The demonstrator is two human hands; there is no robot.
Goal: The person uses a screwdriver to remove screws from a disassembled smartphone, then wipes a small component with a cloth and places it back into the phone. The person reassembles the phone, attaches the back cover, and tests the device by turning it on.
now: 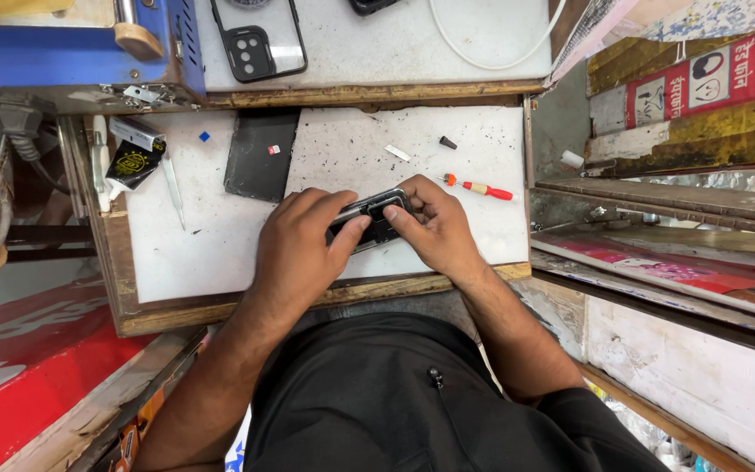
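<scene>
Hands: left hand (301, 240) and right hand (434, 225) both clamped on phone (370, 218).
Axis: phone's length spans between grips.
Beyond right grip: red screwdriver (482, 188) on counter (220, 253).

Phone (369, 218) on worktop (211, 253), screwdriver (481, 188) right, dark panel (261, 156) left.

Looks like a tiny phone repair stall, pretty cramped. There's a scuffed white worktop (220, 253) on a wooden frame, a red screwdriver (482, 188), tweezers (173, 188), a dark panel (259, 156), and a clear phone case (259, 39) on the shelf above. Blue machine (72, 52) up left, maybe a laminator, hard to tell.
</scene>
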